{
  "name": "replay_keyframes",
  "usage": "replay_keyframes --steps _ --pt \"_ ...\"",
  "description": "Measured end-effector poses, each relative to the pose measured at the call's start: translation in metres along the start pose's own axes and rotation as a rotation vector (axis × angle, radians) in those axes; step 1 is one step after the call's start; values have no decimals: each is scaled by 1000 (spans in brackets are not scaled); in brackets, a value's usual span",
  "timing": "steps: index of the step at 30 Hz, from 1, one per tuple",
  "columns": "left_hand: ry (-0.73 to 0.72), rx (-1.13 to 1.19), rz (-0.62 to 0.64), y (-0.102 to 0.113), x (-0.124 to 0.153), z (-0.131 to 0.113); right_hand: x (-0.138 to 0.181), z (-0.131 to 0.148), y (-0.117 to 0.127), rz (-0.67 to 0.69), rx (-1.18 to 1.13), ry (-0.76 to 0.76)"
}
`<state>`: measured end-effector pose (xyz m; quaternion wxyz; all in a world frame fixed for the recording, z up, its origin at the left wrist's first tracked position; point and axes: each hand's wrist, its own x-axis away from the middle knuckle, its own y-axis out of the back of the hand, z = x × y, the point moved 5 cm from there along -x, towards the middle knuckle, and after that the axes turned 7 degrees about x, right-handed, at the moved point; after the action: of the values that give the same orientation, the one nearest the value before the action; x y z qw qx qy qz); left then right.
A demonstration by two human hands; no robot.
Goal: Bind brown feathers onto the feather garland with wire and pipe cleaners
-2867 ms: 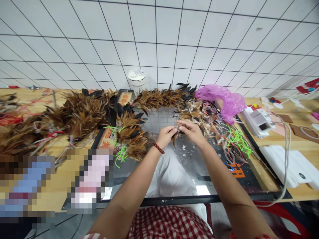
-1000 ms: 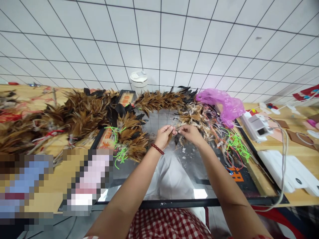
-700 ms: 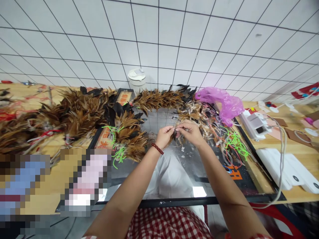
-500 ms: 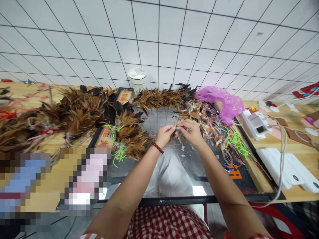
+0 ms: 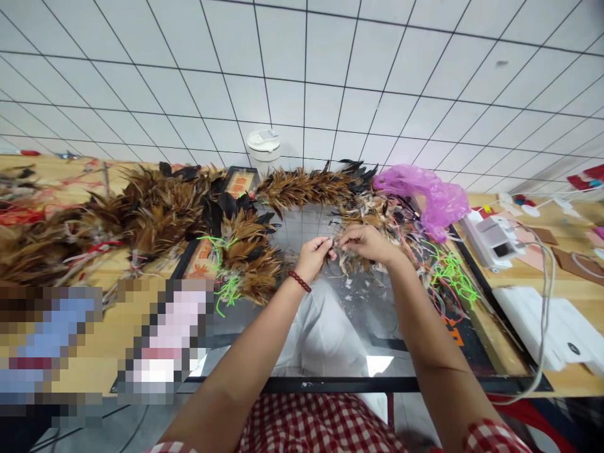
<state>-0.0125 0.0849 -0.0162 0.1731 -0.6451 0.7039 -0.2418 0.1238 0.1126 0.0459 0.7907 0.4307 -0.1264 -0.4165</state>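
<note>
Over the dark glass panel, my left hand point(image 5: 314, 258), with a red bead bracelet point(image 5: 299, 280) at its wrist, is closed in a pinch. Dark feather bits point(image 5: 333, 246) show at its fingertips. Just to the right, my right hand point(image 5: 368, 243) is also pinched; whatever is between its fingers is too small to make out. Behind and below it spreads a pile of loose brown and pale feathers point(image 5: 356, 263). A brown feather bundle point(image 5: 250, 258) with green ties point(image 5: 229, 290) lies left of my hands. Beyond them stretches a long brown-black feather strand point(image 5: 306, 187).
Large feather bundles point(image 5: 160, 204) cover the table's left side. A white lidded cup point(image 5: 263, 148) stands by the tiled wall. To the right are a purple plastic bag point(image 5: 425, 192), green strings point(image 5: 453, 277), a white charger block point(image 5: 493, 238) and white devices point(image 5: 542, 327) with a cable.
My right hand has drawn slightly away to the right from my left fingertips, its elbow swinging outward. My left hand has stayed nearly in place. The view has shifted slightly.
</note>
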Motion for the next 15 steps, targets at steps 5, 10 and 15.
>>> replay_keyframes --steps 5,10,15 --pt "-5 59 -23 2 -2 0 2 -3 -16 278 259 42" --pt "-16 73 -46 3 -2 -1 -1 -8 -18 129 337 -45" --pt "-141 80 -138 10 -2 -7 -1 -18 -8 -312 -252 -272"
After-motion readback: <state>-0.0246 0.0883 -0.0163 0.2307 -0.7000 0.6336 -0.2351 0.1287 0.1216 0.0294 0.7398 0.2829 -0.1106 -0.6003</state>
